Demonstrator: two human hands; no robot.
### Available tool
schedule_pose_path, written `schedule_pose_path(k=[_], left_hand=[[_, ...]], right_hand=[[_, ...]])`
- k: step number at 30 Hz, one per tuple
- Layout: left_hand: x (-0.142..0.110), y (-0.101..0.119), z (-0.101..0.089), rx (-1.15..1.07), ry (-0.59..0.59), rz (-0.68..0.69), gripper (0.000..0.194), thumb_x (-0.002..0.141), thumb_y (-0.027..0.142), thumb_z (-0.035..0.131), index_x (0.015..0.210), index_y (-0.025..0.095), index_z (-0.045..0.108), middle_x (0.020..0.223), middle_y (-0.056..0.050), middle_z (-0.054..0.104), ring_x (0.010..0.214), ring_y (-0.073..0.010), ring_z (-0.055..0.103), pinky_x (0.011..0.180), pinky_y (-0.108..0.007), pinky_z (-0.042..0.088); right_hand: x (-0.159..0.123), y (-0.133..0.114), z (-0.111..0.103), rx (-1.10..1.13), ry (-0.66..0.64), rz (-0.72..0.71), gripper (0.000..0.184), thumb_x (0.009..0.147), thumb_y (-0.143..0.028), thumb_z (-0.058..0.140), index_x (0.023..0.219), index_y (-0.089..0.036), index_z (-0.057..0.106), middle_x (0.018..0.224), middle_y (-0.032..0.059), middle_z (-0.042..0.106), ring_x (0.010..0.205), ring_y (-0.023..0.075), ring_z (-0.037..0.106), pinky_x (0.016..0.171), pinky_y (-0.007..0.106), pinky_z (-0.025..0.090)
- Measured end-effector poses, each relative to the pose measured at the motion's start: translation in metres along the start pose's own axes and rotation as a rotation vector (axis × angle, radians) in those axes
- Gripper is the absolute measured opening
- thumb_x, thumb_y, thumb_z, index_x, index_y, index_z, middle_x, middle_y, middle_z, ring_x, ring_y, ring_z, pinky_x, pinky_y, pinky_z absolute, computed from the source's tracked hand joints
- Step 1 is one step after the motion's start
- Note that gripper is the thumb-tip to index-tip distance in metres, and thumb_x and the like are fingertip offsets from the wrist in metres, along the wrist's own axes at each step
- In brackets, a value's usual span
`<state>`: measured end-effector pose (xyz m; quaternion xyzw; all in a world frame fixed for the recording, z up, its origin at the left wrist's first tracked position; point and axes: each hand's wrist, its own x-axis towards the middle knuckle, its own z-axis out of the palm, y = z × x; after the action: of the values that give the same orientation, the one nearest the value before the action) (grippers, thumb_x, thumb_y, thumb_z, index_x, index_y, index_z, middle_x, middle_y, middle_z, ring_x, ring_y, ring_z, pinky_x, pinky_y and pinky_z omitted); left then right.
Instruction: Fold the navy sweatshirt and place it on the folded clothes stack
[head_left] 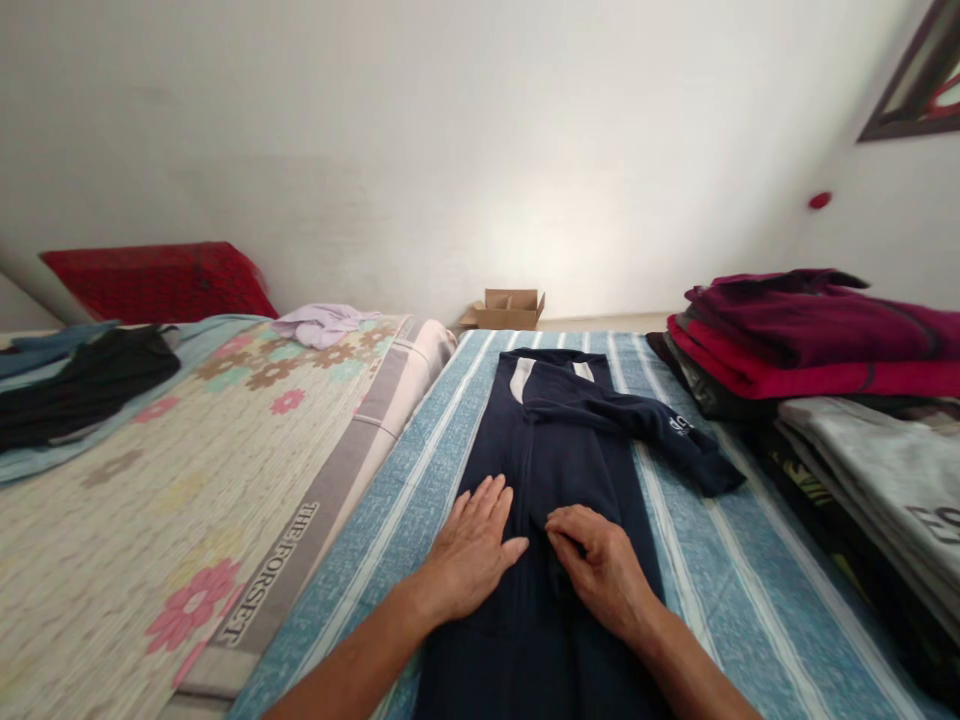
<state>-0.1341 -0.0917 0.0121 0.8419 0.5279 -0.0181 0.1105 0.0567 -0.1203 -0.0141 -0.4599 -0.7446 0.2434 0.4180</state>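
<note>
A navy blue jacket [525, 640] with white shoulder patches lies lengthwise on a blue striped bed cover [390, 540], its sides folded inward. One sleeve [637, 415], with white lettering near the cuff, crosses the upper part and sticks out to the right. My left hand [472, 545] rests flat on the jacket's left half, fingers stretched out. Close beside it, my right hand [600, 565] is closed, thumb and fingers pinched on the jacket's fabric near the middle. Part of the held cloth is hidden under that hand.
Stacked folded clothes [825, 340] stand on the right, beside a grey folded pile [892, 470]. To the left is a floral mattress [285, 440] with a lilac cloth [322, 325] and dark clothing [82, 385]. A cardboard box [510, 310] sits by the wall.
</note>
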Motion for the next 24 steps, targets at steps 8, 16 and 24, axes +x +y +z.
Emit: schedule_pose_path(k=[8,16,24], left_hand=[[0.057,0.011,-0.041,0.023,0.171,0.090,0.041,0.086,0.024,0.046,0.124,0.009,0.050,0.140,-0.018,0.041,0.133,-0.0246,0.033,0.109,-0.039,0.028],[0.148,0.032,-0.043,0.082,0.313,0.052,0.028,0.080,0.011,0.051,0.108,0.013,0.056,0.128,-0.014,0.052,0.123,-0.0219,0.044,0.104,-0.034,0.034],[0.172,0.031,-0.018,0.128,0.397,0.079,0.018,0.082,0.009,0.043,0.092,0.017,0.056,0.098,-0.008,0.060,0.100,-0.0204,0.055,0.091,-0.033,0.041]], right_hand=[[0.004,-0.006,0.001,0.031,0.064,-0.008,0.018,0.087,-0.015,0.046,0.079,-0.020,0.062,0.077,0.0013,0.063,0.072,0.0135,0.057,0.069,0.025,0.044],[0.011,0.051,-0.072,-0.425,0.592,0.196,0.024,0.082,-0.028,0.048,0.096,-0.016,0.064,0.099,0.0110,0.065,0.095,0.0247,0.059,0.088,0.039,0.045],[-0.007,0.122,-0.134,-0.648,0.343,0.597,0.049,0.075,-0.042,0.055,0.113,-0.012,0.060,0.105,0.0149,0.063,0.098,0.0293,0.059,0.083,0.039,0.046]])
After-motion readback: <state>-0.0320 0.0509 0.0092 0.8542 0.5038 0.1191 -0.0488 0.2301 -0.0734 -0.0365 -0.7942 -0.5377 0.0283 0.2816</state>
